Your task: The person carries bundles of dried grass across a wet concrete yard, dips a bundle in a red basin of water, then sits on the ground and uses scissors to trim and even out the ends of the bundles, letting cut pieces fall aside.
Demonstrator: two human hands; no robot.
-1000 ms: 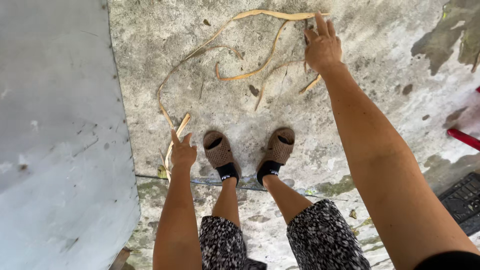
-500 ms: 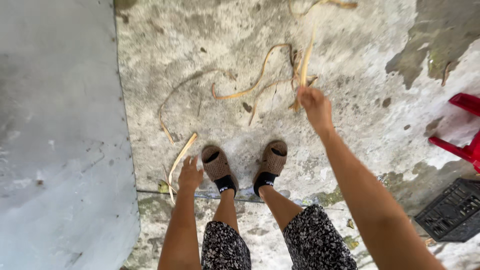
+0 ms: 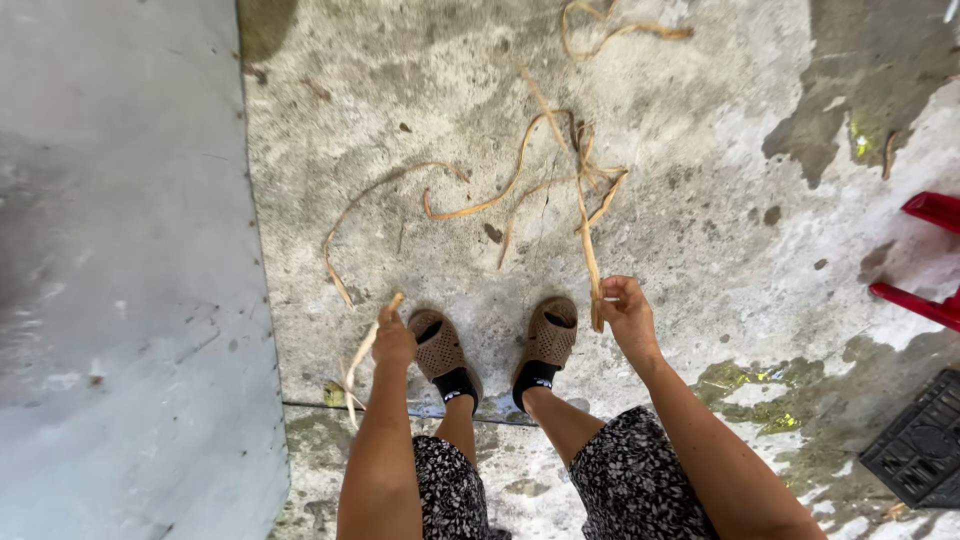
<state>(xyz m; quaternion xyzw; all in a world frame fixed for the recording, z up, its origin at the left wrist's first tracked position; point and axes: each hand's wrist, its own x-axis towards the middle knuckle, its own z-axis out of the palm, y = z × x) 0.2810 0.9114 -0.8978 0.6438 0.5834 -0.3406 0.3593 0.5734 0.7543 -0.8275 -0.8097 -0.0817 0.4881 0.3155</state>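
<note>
While my right hand (image 3: 628, 312) pinches one long strip (image 3: 586, 235) and my left hand (image 3: 393, 340) grips a shorter strip (image 3: 360, 358), several loose strips (image 3: 480, 205) lie ungathered on the floor (image 3: 700, 230) ahead.

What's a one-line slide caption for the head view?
Standing on stained concrete floor, right hand pinches a long dried fibre strip; left hand holds a shorter strip beside brown sandals.

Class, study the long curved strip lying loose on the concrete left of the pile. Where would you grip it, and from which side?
Grip the curved strip at its near end, coming from above: that end lies free on bare concrete, close to the left hand, while its far end runs toward the tangled strips.
</note>
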